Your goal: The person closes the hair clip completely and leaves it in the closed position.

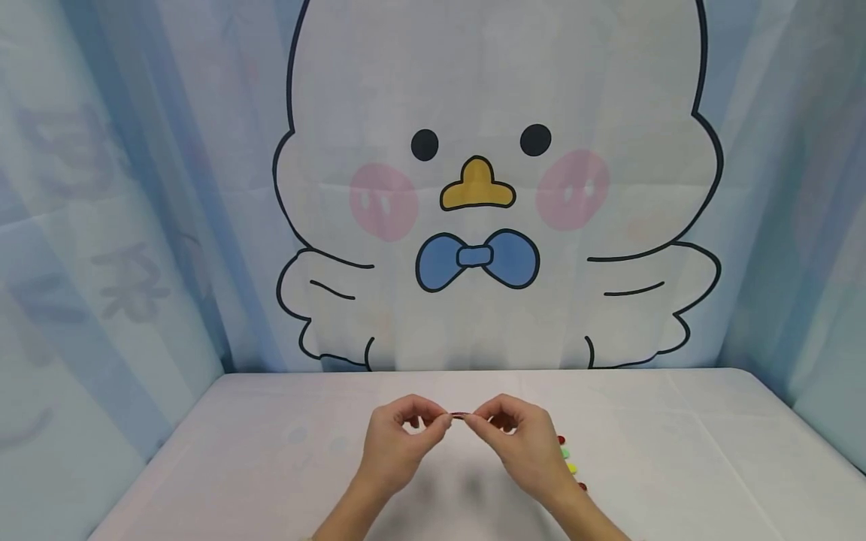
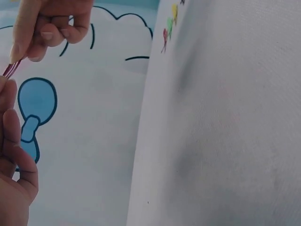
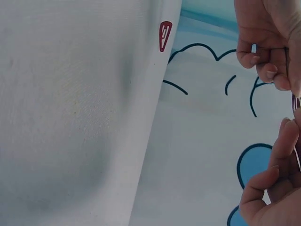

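Note:
Above the table, a dark red snap hair clip (image 1: pixel 458 415) is held level between my two hands. The thumb and forefinger of my left hand (image 1: pixel 404 445) pinch one end of it, while my right hand (image 1: pixel 529 448) pinches the other end the same way. Slim parallel red strips of the same hair clip (image 2: pixel 11 69) show between the fingertips in the left wrist view. Fingers cover both of its ends. The other fingers of each hand are loosely curled. In the right wrist view a separate red snap hair clip (image 3: pixel 164 36) lies on the table.
Just right of my right hand, a row of small coloured clips lies on the white table (image 1: pixel 676 451), partly hidden by that hand: red (image 1: pixel 561 439), green (image 1: pixel 565 453), yellow (image 1: pixel 572 468) and dark red (image 1: pixel 582 487). Behind the table hangs a curtain (image 1: pixel 487 323) with a cartoon bird.

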Demonstrator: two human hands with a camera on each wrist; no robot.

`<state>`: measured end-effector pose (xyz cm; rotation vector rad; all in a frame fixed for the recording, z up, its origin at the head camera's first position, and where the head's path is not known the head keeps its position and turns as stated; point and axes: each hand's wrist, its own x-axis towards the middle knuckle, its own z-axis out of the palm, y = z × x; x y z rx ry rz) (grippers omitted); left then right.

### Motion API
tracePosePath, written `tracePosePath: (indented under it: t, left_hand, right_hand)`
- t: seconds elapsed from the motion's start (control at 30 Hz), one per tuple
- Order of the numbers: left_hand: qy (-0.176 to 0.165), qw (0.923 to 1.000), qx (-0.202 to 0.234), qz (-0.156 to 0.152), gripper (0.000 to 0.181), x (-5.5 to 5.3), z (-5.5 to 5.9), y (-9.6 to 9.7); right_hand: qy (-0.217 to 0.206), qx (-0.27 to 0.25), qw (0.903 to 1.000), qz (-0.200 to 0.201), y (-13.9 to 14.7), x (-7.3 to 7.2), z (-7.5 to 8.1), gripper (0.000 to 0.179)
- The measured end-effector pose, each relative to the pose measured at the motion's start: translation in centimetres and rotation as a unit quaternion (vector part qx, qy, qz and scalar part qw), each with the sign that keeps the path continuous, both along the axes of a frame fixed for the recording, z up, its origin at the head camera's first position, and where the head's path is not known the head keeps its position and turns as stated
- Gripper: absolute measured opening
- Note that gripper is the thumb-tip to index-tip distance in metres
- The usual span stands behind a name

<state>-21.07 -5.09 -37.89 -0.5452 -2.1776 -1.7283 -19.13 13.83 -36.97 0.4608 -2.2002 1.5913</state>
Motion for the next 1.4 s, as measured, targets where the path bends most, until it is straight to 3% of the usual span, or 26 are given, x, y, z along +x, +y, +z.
tracePosePath:
  t: [0.23, 0.43, 0.53, 0.63, 0.83, 1.07, 1.4]
  left_hand:
    - [-0.015, 0.9997, 0.016, -0.011, 0.007, -0.1, 0.0, 0.1]
    - [-0.037, 0.9989, 0.022, -0.016, 0.005, -0.1, 0.0, 0.0]
    - [-0.069, 0.9968, 0.035, -0.021, 0.009, -0.2, 0.0, -0.1]
    - [-0.118, 0.9898, 0.069, -0.039, 0.016, -0.2, 0.1, -0.2]
    - [-0.190, 0.9744, 0.107, -0.055, 0.019, 0.0, 0.7, -0.2]
    - [-0.215, 0.9689, 0.103, -0.068, 0.020, -0.2, 0.6, -0.3]
    - [-0.223, 0.9672, 0.099, -0.072, 0.021, -0.3, 0.5, -0.3]
  right_hand:
    - [-0.017, -0.007, 0.9998, -0.003, 0.0, 0.0, 0.0, 0.011]
    - [0.000, -0.009, 0.9999, 0.005, 0.0, 0.0, -0.1, 0.008]
    - [0.025, 0.000, 0.9997, 0.009, 0.1, -0.2, -0.2, 0.013]
    - [0.068, 0.021, 0.9974, 0.007, 0.2, -0.5, -0.5, 0.021]
    - [0.172, 0.050, 0.9836, 0.022, 0.3, -0.8, -1.0, 0.032]
    - [0.239, 0.058, 0.9687, 0.035, 0.4, -1.0, -1.2, 0.038]
    - [0.273, 0.102, 0.9565, 0.014, 0.6, -1.1, -1.2, 0.036]
